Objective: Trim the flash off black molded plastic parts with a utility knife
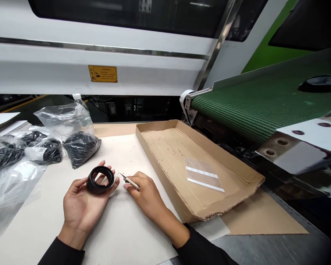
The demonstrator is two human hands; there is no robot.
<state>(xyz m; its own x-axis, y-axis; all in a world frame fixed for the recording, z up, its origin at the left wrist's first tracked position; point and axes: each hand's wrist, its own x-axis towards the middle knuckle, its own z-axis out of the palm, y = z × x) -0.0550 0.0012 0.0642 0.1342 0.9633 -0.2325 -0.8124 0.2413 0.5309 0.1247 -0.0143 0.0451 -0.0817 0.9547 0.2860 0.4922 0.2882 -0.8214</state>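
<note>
A black ring [96,186] with small teeth on its inner wall rests tilted in my left hand [84,206], whose thumb and fingers close around it. Between the thumb and fingers of my right hand [146,191] is a slim, pale-handled craft knife [131,182]. Its thin pointed tip aims up and left, a short gap away from the ring. Both hands are above a white sheet [121,228] on the table. Part of the knife's handle is hidden inside my right hand.
A shallow cardboard tray [165,180] with dark crumbs and a clear plastic bag [204,175] stands right. Bags of black parts [81,147] lie left, a bottle [77,97] behind them. A green conveyor belt [237,106] at right carries a round black part [321,83].
</note>
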